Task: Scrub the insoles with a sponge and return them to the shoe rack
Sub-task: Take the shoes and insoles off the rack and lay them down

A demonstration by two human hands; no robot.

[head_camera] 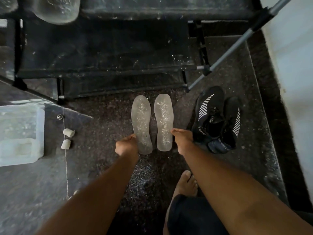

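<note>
Two pale grey insoles lie side by side on the dark speckled floor, toes pointing away from me. My left hand [126,146] pinches the outer edge of the left insole [142,122] near its heel. My right hand [183,141] pinches the outer edge of the right insole [164,121] low on its side. Both insoles carry white specks or foam along their middles. Just beyond them stands the black shoe rack [105,53], its fabric shelves dusty. No sponge shows in view.
A pair of black sneakers [218,119] with white stripes sits right of the insoles. A metal tripod leg [237,46] slants across the upper right. A translucent plastic box [20,133] and two small white pieces [67,138] lie left. My bare foot [186,184] stands below.
</note>
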